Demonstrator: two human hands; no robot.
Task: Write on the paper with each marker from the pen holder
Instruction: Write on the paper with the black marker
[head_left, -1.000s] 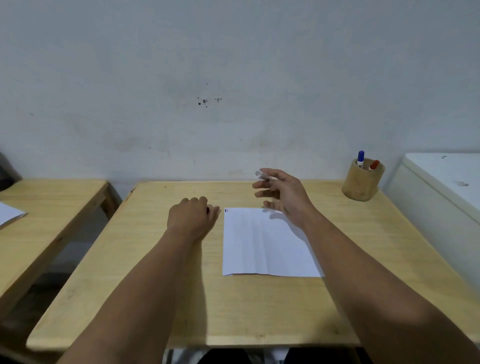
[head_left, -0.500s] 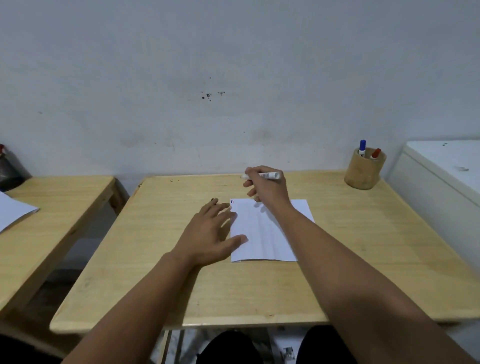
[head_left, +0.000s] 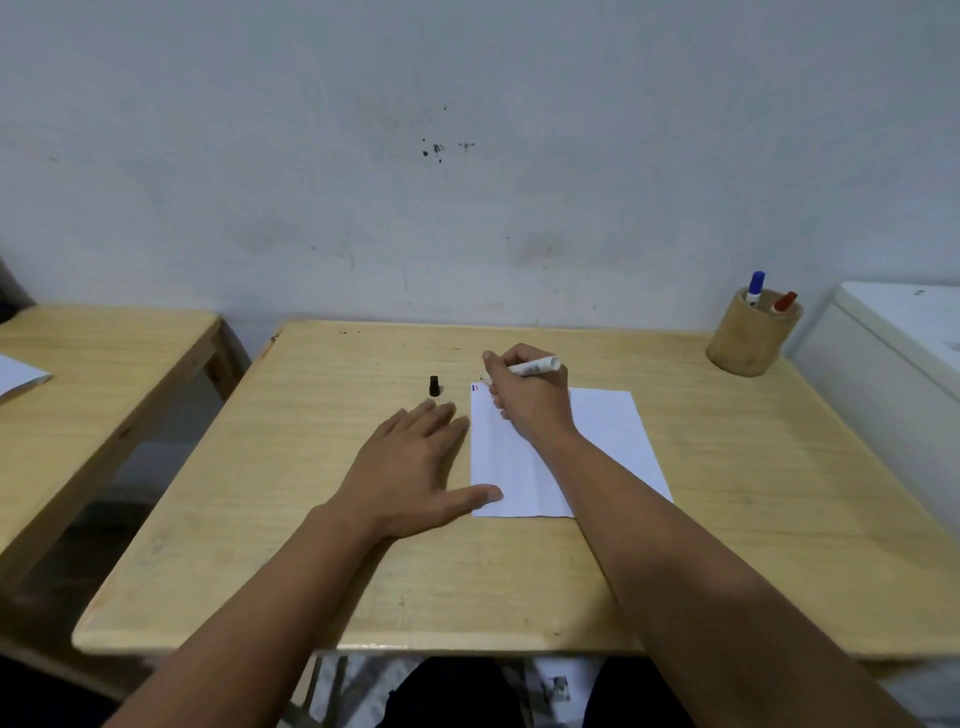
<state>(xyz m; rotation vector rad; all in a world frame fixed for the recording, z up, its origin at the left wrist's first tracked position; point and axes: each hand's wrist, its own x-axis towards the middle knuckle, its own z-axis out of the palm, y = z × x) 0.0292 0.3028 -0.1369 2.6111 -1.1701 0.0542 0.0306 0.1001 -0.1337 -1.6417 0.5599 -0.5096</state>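
Observation:
A white sheet of paper (head_left: 613, 441) lies on the wooden desk (head_left: 311, 519), with small blue and red marks at its top left corner. My right hand (head_left: 530, 400) grips a white-bodied marker (head_left: 535, 367) with its tip down near that corner. The marker's black cap (head_left: 434, 386) stands on the desk just left of the paper. My left hand (head_left: 410, 478) lies flat and empty beside the paper, its thumb on the sheet's lower left edge. A wooden pen holder (head_left: 748, 338) at the far right corner holds a blue-capped marker (head_left: 754, 288) and a red-capped marker (head_left: 783, 301).
A second wooden desk (head_left: 104, 364) stands to the left across a gap, with a sheet of paper (head_left: 18, 374) on it. A white cabinet (head_left: 904, 353) abuts the desk's right side. A grey wall runs behind.
My left hand has let go of the black cap, flattened and slid onto the paper's left edge. My right hand has closed on the marker and lowered its tip to the paper's top left corner.

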